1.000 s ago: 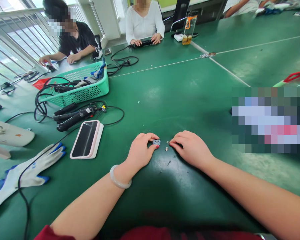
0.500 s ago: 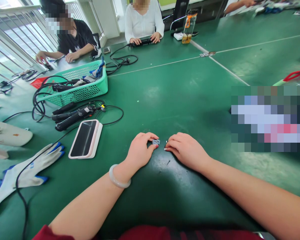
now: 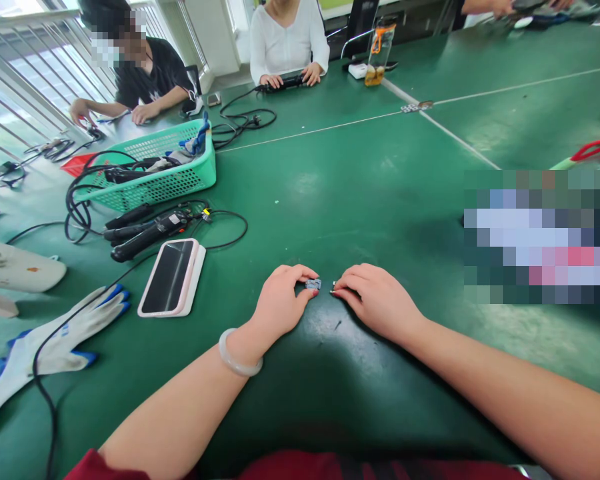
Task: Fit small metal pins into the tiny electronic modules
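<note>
My left hand (image 3: pixel 279 299) pinches a small grey-blue block-like piece (image 3: pixel 313 284) between thumb and fingertips, just above or on the green tabletop (image 3: pixel 300 220). A short gap to the right, my right hand (image 3: pixel 375 293) has its thumb and fingers drawn together in a pinch. A tiny dark-and-pale bit shows at those fingertips, too small to name. The two hands face each other without touching. A pale bracelet (image 3: pixel 239 353) circles my left wrist.
Left of my hands lie a phone (image 3: pixel 167 277), a white-and-blue work glove (image 3: pixel 75 327) and a black corded tool (image 3: pixel 150 233). Behind them stands a green basket (image 3: pixel 155 187) of tools. Across the table sit people, near a bottle (image 3: pixel 379 53). A blurred patch covers things at right.
My right fingers have closed more tightly into a pinch. My left hand and its piece have hardly moved. At the far right, a person's hands have shifted.
</note>
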`<state>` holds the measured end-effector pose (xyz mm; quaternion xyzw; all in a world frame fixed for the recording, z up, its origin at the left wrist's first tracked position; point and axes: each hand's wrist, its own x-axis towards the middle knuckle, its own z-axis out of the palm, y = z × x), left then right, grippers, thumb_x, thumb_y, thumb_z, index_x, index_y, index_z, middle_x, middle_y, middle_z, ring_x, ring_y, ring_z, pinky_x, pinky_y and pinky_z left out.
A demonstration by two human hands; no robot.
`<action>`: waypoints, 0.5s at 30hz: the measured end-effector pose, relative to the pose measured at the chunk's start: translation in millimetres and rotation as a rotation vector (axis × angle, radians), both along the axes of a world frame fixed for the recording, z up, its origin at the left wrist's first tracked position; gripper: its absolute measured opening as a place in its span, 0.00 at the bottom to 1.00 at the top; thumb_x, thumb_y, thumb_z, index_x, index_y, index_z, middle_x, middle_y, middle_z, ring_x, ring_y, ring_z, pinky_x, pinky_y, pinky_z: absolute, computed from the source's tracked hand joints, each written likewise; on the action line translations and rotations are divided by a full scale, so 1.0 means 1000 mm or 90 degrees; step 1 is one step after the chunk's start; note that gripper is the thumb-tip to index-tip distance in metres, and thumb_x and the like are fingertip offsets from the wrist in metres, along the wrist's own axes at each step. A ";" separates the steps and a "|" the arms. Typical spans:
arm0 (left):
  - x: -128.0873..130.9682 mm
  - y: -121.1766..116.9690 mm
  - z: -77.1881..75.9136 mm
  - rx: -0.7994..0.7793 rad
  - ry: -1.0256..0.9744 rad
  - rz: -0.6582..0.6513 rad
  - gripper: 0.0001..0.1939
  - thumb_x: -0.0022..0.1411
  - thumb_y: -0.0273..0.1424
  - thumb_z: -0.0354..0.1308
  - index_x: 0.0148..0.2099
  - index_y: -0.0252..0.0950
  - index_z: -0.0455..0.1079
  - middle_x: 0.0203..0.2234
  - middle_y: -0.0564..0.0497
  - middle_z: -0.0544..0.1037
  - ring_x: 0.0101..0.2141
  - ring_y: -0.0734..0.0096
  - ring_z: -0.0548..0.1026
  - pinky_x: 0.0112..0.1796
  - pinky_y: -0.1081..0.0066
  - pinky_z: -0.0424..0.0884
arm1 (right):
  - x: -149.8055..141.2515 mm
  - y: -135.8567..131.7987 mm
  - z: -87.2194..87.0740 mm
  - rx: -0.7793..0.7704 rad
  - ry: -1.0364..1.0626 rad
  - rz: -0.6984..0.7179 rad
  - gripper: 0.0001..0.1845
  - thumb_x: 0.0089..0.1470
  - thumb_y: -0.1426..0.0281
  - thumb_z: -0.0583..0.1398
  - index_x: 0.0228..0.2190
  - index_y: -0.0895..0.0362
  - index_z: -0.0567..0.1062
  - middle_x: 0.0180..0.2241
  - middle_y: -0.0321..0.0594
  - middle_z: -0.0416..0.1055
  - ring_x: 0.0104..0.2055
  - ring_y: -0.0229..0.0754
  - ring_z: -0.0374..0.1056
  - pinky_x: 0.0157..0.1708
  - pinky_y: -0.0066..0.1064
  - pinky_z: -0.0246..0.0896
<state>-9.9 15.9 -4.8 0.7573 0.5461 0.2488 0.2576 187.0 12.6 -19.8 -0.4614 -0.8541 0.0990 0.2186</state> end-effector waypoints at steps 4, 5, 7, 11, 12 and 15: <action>0.000 0.000 0.000 0.001 0.001 -0.003 0.08 0.56 0.27 0.59 0.40 0.40 0.71 0.34 0.53 0.77 0.38 0.69 0.72 0.43 0.65 0.69 | -0.001 -0.001 0.001 0.005 -0.033 0.009 0.10 0.58 0.69 0.57 0.30 0.56 0.78 0.32 0.41 0.75 0.35 0.43 0.68 0.38 0.37 0.61; 0.000 0.001 0.000 0.002 0.001 -0.004 0.08 0.56 0.27 0.59 0.40 0.40 0.71 0.34 0.53 0.77 0.38 0.69 0.72 0.43 0.65 0.69 | -0.001 -0.001 0.002 0.008 -0.041 0.010 0.10 0.58 0.69 0.57 0.30 0.56 0.78 0.32 0.41 0.75 0.35 0.43 0.68 0.38 0.37 0.61; -0.001 0.000 0.000 -0.001 0.002 -0.002 0.08 0.55 0.27 0.59 0.40 0.40 0.71 0.34 0.53 0.77 0.38 0.69 0.72 0.43 0.65 0.69 | 0.000 -0.003 0.004 0.022 -0.058 0.013 0.10 0.58 0.68 0.57 0.30 0.55 0.79 0.31 0.40 0.76 0.34 0.43 0.67 0.37 0.37 0.60; 0.000 0.000 0.000 -0.005 0.006 0.000 0.08 0.55 0.27 0.59 0.40 0.40 0.71 0.34 0.53 0.77 0.39 0.70 0.72 0.44 0.66 0.68 | 0.000 -0.005 0.006 0.047 -0.081 0.021 0.11 0.58 0.69 0.56 0.31 0.55 0.79 0.32 0.40 0.76 0.34 0.43 0.67 0.35 0.37 0.57; 0.000 0.000 0.000 -0.004 0.005 -0.001 0.08 0.56 0.27 0.59 0.40 0.40 0.71 0.34 0.53 0.77 0.39 0.70 0.72 0.44 0.66 0.68 | 0.000 -0.005 0.006 0.049 -0.082 0.022 0.11 0.58 0.69 0.56 0.32 0.55 0.79 0.33 0.40 0.76 0.34 0.43 0.67 0.34 0.37 0.57; 0.000 0.000 -0.001 -0.002 0.005 -0.002 0.08 0.56 0.27 0.59 0.40 0.40 0.71 0.34 0.53 0.77 0.39 0.70 0.72 0.44 0.66 0.68 | 0.000 -0.006 0.005 0.049 -0.087 0.023 0.09 0.57 0.68 0.58 0.33 0.54 0.79 0.34 0.39 0.76 0.35 0.43 0.67 0.35 0.36 0.56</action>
